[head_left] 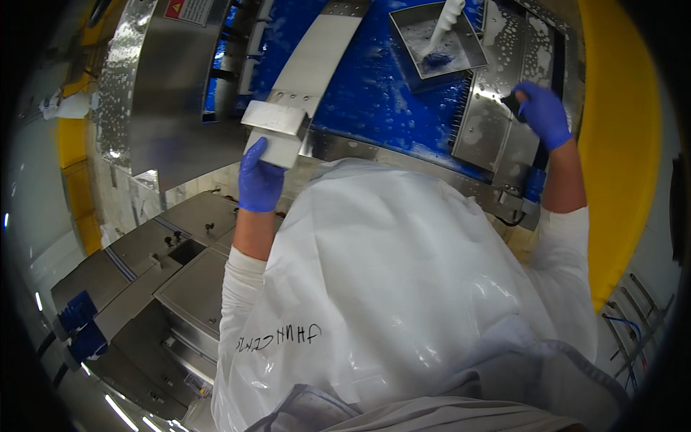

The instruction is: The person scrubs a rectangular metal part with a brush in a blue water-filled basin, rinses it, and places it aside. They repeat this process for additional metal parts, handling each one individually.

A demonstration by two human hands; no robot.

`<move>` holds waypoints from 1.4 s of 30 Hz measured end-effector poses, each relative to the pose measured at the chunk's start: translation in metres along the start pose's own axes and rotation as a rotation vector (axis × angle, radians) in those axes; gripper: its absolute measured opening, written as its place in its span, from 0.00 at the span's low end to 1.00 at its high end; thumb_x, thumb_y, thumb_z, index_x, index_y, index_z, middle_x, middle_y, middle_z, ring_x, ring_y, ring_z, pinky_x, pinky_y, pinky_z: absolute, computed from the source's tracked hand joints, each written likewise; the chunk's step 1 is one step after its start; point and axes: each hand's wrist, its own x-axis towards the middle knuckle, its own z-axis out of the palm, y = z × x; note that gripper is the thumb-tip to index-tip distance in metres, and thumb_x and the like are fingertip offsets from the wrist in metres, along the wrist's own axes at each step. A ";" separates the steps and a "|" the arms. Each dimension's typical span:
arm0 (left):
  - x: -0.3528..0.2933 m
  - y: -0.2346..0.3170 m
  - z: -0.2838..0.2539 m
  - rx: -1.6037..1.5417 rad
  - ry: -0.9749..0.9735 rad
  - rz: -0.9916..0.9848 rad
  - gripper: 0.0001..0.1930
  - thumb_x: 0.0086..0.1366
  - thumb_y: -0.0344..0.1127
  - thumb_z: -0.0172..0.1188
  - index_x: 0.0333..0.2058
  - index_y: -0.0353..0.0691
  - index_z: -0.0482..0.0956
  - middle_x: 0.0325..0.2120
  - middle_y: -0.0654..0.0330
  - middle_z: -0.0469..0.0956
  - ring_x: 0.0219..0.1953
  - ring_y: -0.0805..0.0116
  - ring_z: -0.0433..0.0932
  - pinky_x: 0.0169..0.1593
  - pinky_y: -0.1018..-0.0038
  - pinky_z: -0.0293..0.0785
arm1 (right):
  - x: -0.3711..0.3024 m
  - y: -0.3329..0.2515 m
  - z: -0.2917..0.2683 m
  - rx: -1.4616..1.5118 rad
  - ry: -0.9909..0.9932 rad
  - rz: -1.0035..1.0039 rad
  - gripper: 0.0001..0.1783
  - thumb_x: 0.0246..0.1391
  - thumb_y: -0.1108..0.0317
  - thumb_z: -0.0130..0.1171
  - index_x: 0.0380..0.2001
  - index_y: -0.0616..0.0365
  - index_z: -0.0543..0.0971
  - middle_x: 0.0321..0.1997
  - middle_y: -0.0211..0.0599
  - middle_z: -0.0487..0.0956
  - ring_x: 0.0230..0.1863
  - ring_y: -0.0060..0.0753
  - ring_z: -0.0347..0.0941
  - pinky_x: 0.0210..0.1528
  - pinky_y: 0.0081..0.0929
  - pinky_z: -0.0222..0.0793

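My left hand (260, 178), in a blue-purple glove, is closed on the near end of a long metal bar (317, 61). That end carries a boxy metal bracket (275, 119). The bar reaches away over a wet blue conveyor belt (381, 108). At the right, my gloved right hand (545, 115) is closed around a small black object (512, 105) above a soapy metal plate (497, 126); most of it is hidden by the fingers. On the belt, a square metal container (412, 61) holds sudsy liquid and a brush with a white handle (448, 23) and blue bristles.
A foam-spotted metal housing (176, 93) stands to the left of the belt. Metal cabinets (137, 248) with blue connectors (80, 317) are at the lower left. A curved yellow surface (622, 144) runs along the right. My white apron (403, 273) fills the near middle.
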 end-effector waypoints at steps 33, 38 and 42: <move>0.009 -0.121 0.256 1.121 -0.768 -0.681 0.33 0.72 0.56 0.57 0.66 0.41 0.66 0.47 0.54 0.79 0.45 0.65 0.82 0.47 0.67 0.83 | -0.051 -0.002 0.069 1.573 0.430 0.349 0.50 0.54 0.78 0.65 0.76 0.55 0.52 0.63 0.45 0.76 0.62 0.36 0.72 0.66 0.30 0.64; 0.007 -0.093 0.211 1.270 -0.843 -0.537 0.30 0.73 0.55 0.57 0.66 0.44 0.70 0.53 0.56 0.79 0.51 0.71 0.79 0.54 0.67 0.78 | -0.054 0.016 0.055 0.663 0.068 0.458 0.53 0.50 0.74 0.68 0.76 0.55 0.52 0.58 0.53 0.79 0.57 0.43 0.78 0.60 0.31 0.71; -0.011 -0.046 0.185 1.172 -0.814 -0.222 0.26 0.73 0.50 0.59 0.62 0.40 0.75 0.48 0.59 0.81 0.47 0.71 0.80 0.54 0.71 0.77 | -0.058 0.059 0.060 0.323 -0.034 0.332 0.50 0.50 0.68 0.70 0.74 0.52 0.58 0.56 0.57 0.79 0.56 0.50 0.79 0.58 0.37 0.74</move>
